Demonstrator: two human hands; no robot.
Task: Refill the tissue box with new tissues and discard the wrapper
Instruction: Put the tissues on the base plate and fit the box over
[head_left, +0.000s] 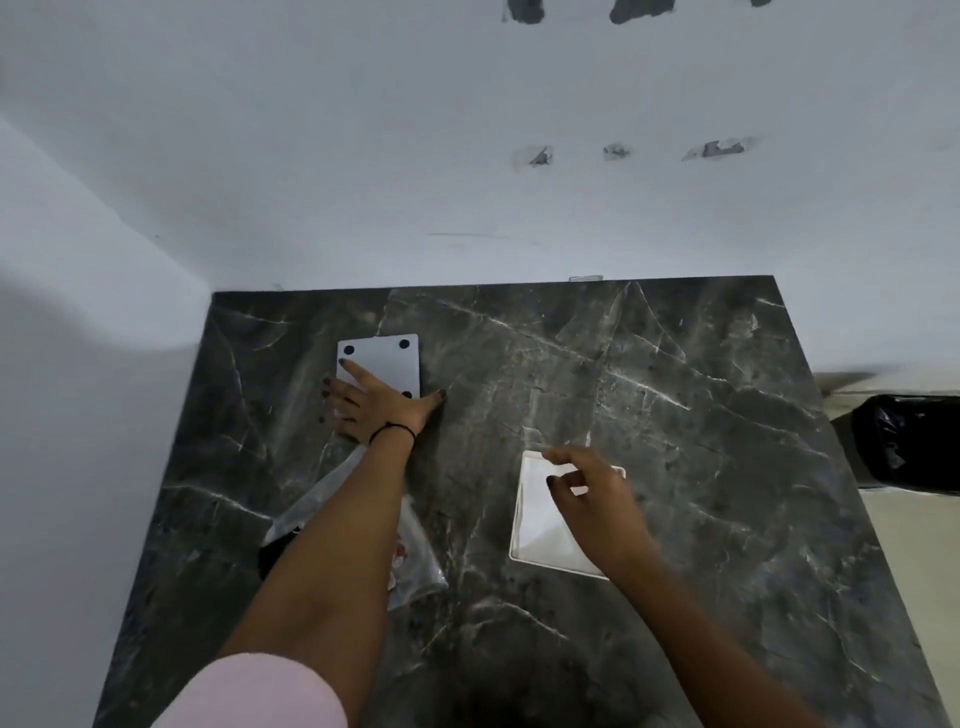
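Item 1, far left: a pink sleeve (260, 691) is showing at the lower edge, its bare forearm reaching up across the dark marble counter (675, 415).

Item 2: a clear plastic wrapper (415, 561) is lying flat on the counter beneath that forearm, partly hidden by it.

Item 3: the left hand (374, 408) is resting palm-down, fingers spread wide, on a white panel with dark round feet (387, 361), covering its near edge; it is gripping nothing. A black band is sitting on the wrist.

Item 4, centre right: the white tissue box (545, 525) is lying open on the counter, well apart from the panel; whether it is holding tissues cannot be told.

Item 5: the right hand (597, 493) is hovering over the box, fingers loosely curled and parted, holding nothing visible.

Item 6, far right: a bin with a black liner (909, 441) is standing beside the counter.
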